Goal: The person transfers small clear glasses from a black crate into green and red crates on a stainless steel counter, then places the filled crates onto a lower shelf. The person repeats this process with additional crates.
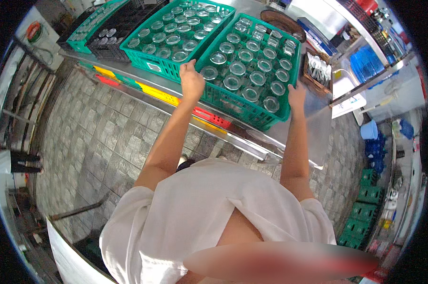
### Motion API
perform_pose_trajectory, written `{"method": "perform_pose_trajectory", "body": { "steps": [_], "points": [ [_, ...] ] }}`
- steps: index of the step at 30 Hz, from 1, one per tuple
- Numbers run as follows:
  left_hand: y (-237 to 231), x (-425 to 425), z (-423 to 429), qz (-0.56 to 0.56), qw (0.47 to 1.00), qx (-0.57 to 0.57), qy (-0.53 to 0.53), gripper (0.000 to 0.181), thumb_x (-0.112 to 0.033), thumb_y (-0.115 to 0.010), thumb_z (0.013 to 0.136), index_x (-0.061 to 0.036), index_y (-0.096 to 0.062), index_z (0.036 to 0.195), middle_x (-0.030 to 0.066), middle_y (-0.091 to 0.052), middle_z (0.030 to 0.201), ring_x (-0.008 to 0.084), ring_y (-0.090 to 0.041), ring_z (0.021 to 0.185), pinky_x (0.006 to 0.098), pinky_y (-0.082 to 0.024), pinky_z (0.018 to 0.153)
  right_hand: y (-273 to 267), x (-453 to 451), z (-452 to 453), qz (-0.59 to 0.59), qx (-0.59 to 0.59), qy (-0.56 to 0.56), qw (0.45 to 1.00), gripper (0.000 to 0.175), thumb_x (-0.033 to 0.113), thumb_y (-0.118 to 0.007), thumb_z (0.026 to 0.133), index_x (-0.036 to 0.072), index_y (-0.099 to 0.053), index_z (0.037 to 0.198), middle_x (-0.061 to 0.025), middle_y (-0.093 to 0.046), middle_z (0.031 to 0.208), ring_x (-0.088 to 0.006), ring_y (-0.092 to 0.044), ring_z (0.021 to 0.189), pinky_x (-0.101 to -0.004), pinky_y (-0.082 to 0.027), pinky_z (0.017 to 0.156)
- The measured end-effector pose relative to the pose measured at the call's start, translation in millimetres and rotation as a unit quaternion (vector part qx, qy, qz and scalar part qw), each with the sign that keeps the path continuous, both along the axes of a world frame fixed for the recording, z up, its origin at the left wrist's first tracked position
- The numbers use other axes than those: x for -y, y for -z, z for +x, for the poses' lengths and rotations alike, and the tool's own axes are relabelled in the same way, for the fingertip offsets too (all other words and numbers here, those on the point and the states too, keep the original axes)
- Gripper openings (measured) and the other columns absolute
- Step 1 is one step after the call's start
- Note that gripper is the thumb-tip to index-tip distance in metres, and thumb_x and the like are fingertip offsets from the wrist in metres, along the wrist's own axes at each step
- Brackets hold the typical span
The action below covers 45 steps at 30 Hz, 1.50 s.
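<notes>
A green plastic crate (231,106) stands on the steel table, filled with rows of clear glasses (258,78) turned bottom up. My left hand (192,81) grips it near its front left corner, at the gap beside a second green crate (137,63). That neighbour also holds rows of upturned glasses (173,39). My right hand (297,95) is closed on the rim of the first crate at its right side, close to the front corner. The undersides of my fingers are hidden on both hands.
A wicker basket of wrapped cutlery (320,69) and a round brown tray (281,22) sit on the steel table (311,117). Black crates (107,51) stand at the left. Yellow and red crates (157,93) show below the tabletop. A person (22,161) stands at far left.
</notes>
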<state>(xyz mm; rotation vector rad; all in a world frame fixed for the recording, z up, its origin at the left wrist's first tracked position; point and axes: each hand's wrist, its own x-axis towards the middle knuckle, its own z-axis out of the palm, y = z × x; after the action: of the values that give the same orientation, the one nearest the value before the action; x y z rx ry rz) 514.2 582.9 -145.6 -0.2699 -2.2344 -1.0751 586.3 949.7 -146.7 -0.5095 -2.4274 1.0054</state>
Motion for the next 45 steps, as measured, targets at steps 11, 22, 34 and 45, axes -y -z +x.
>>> {"method": "perform_pose_trajectory", "body": {
  "steps": [11,22,34,45],
  "points": [
    [-28.3,11.3,31.9,-0.137,0.971,0.191,0.045,0.034,-0.028,-0.061,0.083,0.0010,-0.059,0.100,0.0234,-0.061,0.088,0.0371,-0.060,0.088,0.0417,-0.048,0.075,-11.1,-18.8,59.8,-0.143,0.047,-0.033,0.988,0.051,0.013,-0.064,0.068,-0.008,-0.053,0.113,-0.0194,-0.062,0.102,-0.0282,-0.059,0.093,-0.0367,-0.044,0.084],
    [-12.0,-34.9,-62.1,-0.186,0.915,0.347,0.084,0.042,-0.024,-0.055,0.067,-0.0035,-0.065,0.102,0.0208,-0.063,0.103,0.0371,-0.061,0.096,0.0435,-0.049,0.083,9.1,-112.1,-65.2,-0.125,0.119,-0.096,0.980,0.059,0.002,-0.064,0.056,-0.009,-0.050,0.113,-0.0167,-0.060,0.104,-0.0278,-0.057,0.091,-0.0332,-0.044,0.081],
    [-27.0,-20.4,35.6,-0.118,0.901,0.410,0.079,0.026,-0.014,-0.063,0.068,-0.0047,-0.071,0.091,0.0154,-0.068,0.097,0.0307,-0.065,0.093,0.0425,-0.052,0.077,-20.5,-90.1,-10.5,-0.164,0.144,-0.079,0.973,0.054,-0.003,-0.057,0.060,-0.002,-0.052,0.114,-0.0114,-0.059,0.103,-0.0263,-0.056,0.088,-0.0350,-0.045,0.081],
    [4.5,104.7,241.2,0.035,0.936,0.324,0.128,0.031,-0.021,-0.062,0.068,-0.0062,-0.067,0.095,0.0219,-0.064,0.092,0.0380,-0.061,0.089,0.0449,-0.049,0.078,-35.8,55.4,180.6,-0.131,0.134,-0.063,0.980,0.059,-0.005,-0.057,0.061,-0.002,-0.052,0.119,-0.0094,-0.060,0.108,-0.0222,-0.055,0.096,-0.0336,-0.040,0.090]
  ]
}}
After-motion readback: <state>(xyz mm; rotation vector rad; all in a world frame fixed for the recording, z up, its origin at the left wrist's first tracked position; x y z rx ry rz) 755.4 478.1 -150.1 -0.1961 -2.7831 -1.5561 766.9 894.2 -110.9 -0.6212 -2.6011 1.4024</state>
